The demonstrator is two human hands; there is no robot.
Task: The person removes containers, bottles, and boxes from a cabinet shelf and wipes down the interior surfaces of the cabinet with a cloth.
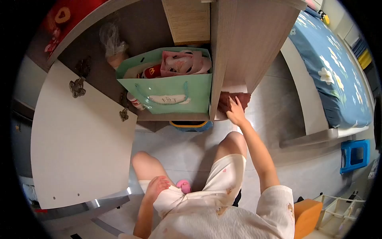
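My right hand (236, 112) reaches to a dark reddish-brown cloth-like item (242, 99) at the foot of the cabinet's side panel. Its fingers are extended and touch or hover over the item; I cannot tell which. Resting on my thigh, my left hand (158, 186) has its fingers apart and holds nothing. Inside the open cabinet stands a mint-green paper bag (195, 93) with rope handles, and a pink bag (181, 71) and a red item (152, 71) sit in it.
A white cabinet door (83, 147) hangs open at the left. On the right is a bed with a blue floral cover (318, 67), with a blue stool (355, 156) near its foot. An orange box-like object (307, 217) and a white rack (338, 213) stand at the lower right.
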